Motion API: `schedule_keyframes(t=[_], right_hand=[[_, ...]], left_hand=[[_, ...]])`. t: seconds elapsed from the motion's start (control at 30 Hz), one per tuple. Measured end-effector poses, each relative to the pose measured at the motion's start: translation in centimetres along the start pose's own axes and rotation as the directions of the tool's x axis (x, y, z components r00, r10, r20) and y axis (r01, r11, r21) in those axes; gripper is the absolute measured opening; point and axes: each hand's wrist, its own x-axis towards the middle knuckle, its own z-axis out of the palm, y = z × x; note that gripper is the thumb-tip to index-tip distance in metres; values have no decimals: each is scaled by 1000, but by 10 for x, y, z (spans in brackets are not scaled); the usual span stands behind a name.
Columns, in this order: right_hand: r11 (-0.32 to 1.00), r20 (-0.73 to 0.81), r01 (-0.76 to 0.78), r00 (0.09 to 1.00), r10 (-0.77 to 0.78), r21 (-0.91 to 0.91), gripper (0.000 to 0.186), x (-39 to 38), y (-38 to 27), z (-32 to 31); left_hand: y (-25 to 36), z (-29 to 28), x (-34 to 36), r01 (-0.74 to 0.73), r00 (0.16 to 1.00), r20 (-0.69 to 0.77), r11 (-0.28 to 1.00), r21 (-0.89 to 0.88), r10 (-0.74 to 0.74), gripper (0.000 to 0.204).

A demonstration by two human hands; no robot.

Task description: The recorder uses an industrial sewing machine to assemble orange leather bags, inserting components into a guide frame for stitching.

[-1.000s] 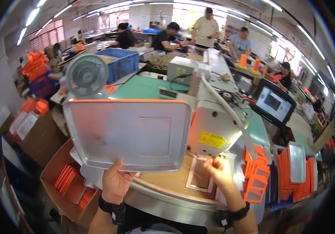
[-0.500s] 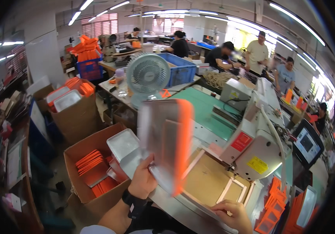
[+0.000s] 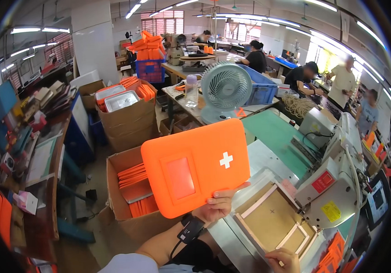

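Cardboard carton (image 3: 134, 224), partly hidden behind raised orange shell (image 3: 205, 171). Shell: probably light, semi-stiff, a bit slick; hold by the rim. Left hand (image 3: 218, 204) grips its lower-right edge; inner face not visible. Right hand (image 3: 284, 260) by wood-framed board (image 3: 270, 220), cut off below; can't tell if it's pinching anything.

You hold the round-cornered orange panel (image 3: 209, 176) by its lower edge in your left hand (image 3: 218, 204), right side tipped higher, white cross (image 3: 226, 160) and rectangular window (image 3: 181, 178) facing you.
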Motion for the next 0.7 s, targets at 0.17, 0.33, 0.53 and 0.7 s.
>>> schedule_keyframes(t=[0.17,0.33,0.53,0.7], right_hand=[[1000,26,0,1000,-1,19,10,0,4,1],[1000,27,8,1000,-8,8,10,0,2,2],[1000,25,25,999,-25,3,10,2,3,2],[999,25,37,999,-37,12,10,3,3,2]], left_hand=[[0,-2,-3,-4,1000,0,1000,-1,4,58],[0,-3,-5,-13,1000,-3,1000,5,13,58],[2,-3,-6,-28,1000,-10,1000,12,28,57],[4,-4,-6,-56,998,-16,998,27,57,57]])
